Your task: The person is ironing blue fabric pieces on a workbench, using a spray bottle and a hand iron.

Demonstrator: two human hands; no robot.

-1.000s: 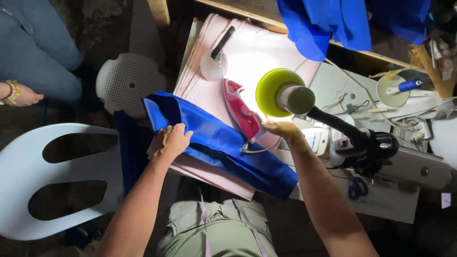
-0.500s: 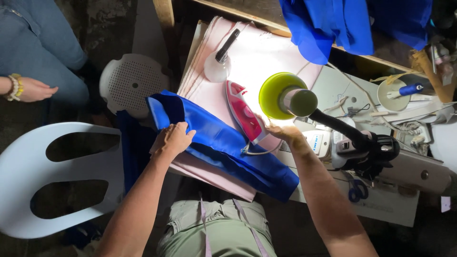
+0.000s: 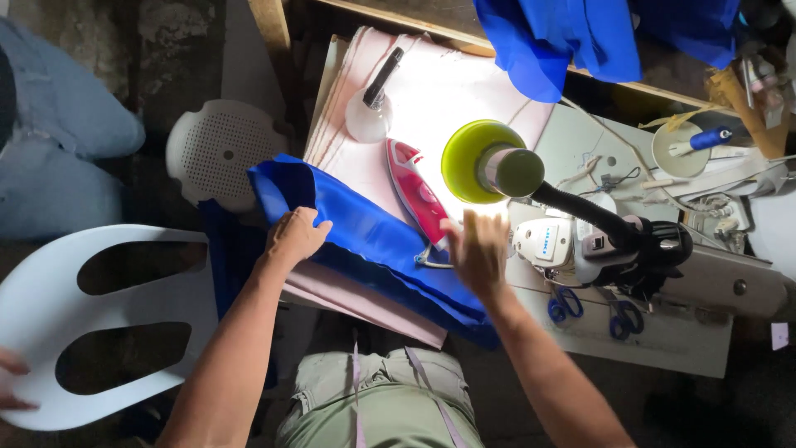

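A folded blue fabric lies across a pink padded pressing board. My left hand grips the fabric's folded left part with curled fingers. Blurred, my right hand lies on the fabric's right part with its fingers spread, holding nothing. Just beyond it a pink and red iron rests on the board, touching the fabric's far edge. A green-shaded lamp on a black neck hangs above the iron.
A white sewing machine and two blue-handled scissors sit to the right. More blue cloth hangs at the top. A white stool and white chair stand on the left, where another person's hand touches the chair.
My right hand has come away from beside the iron and down onto the fabric. My left hand's fingers have curled on the fold. The other person's hand now shows at the chair's lower edge.
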